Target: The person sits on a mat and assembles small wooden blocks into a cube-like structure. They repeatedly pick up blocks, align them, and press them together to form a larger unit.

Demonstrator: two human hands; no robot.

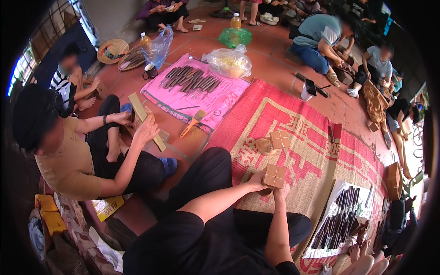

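Between my two hands is a brown wooden block (275, 176) with thin pale lines crossing on its square top. My left hand (257, 181) grips its left side, the fingers partly hidden behind it. At its near right corner, my right hand (281, 193) is closed against the block. A darker, rounded part shows just under the block, mostly covered by my hands. Just beyond lies a similar lined block (279, 139), beside a rounded, pale wooden piece (264, 146). Both rest on the red and straw-coloured woven mat (311, 160).
At my left, a seated person holds a long wooden strip (145, 121). Ahead, a pink cloth (156, 89) bears rows of carving tools (190, 79) and a brush (193, 123). More dark tools (339, 215) lie on a white sheet at right. Other people sit farther off.
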